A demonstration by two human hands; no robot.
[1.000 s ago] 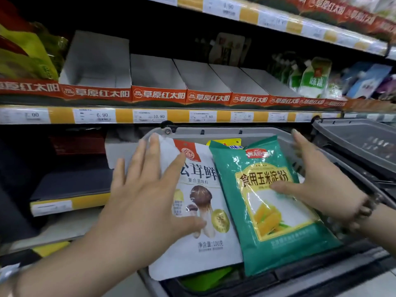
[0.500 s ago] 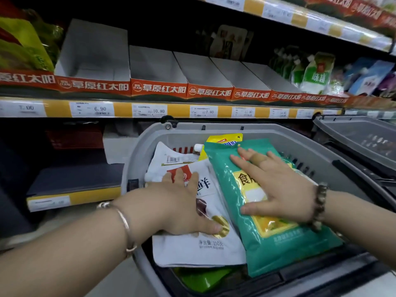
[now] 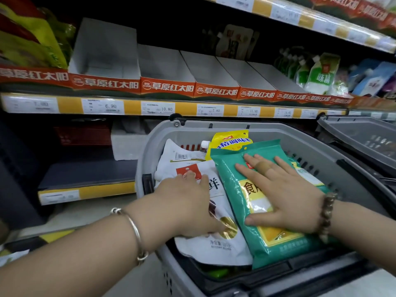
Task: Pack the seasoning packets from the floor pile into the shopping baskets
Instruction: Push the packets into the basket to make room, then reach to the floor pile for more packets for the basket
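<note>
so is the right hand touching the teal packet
Touching. Head view shows the right hand lying flat on the teal packet, fingers spread.

L hand [image 3: 184, 206] covers the middle of white packet [image 3: 214, 247], so most print is unreadable. R hand [image 3: 285, 198] hides centre of teal packet [image 3: 231, 181] label. Yellow packet [image 3: 231, 140]: lower part behind the teal one. Green packet [image 3: 216, 273] is buried, only a sliver shows. 2nd basket [image 3: 360, 136] is cut off at right edge. Far-left price tag [image 3: 30, 103] is too blurred to read.
</note>
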